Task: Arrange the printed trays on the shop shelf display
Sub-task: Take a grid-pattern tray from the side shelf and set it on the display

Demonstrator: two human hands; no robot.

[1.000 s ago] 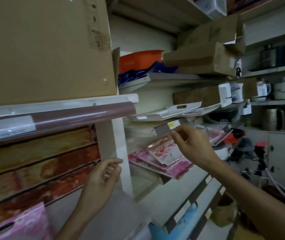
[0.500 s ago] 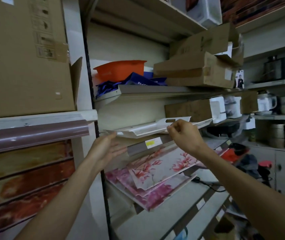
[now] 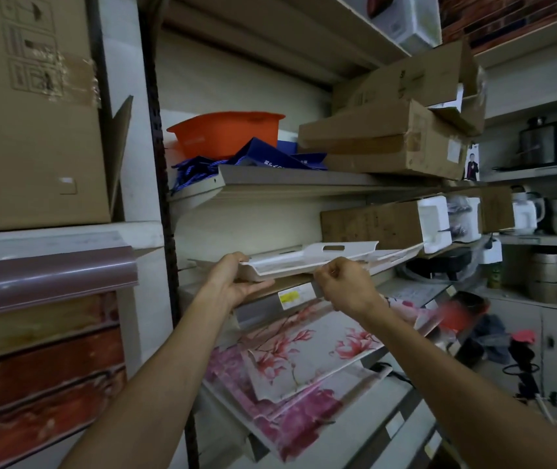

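A white tray (image 3: 307, 257) with a cut-out handle lies on the middle shelf, seen from its pale underside and edge. My left hand (image 3: 236, 282) grips its near left corner, thumb on top and fingers underneath. My right hand (image 3: 344, 287) pinches the tray's near edge further right. On the slanted shelf below rest a flower-printed tray (image 3: 307, 353) with pink blossoms on pale grey and, under it, a darker pink printed tray (image 3: 290, 421). More white trays (image 3: 395, 255) lie beside the held one to the right.
An orange tub (image 3: 226, 132) and blue bags (image 3: 263, 160) sit on the shelf above, beside flat cardboard boxes (image 3: 382, 143). A large carton (image 3: 29, 113) stands at upper left over wood-print panels (image 3: 43, 360). Pots and kettles (image 3: 548, 143) fill the right shelves.
Both hands rose from the flower-printed trays to the white tray on the shelf above and took hold of its near edge. The view swung right and up.
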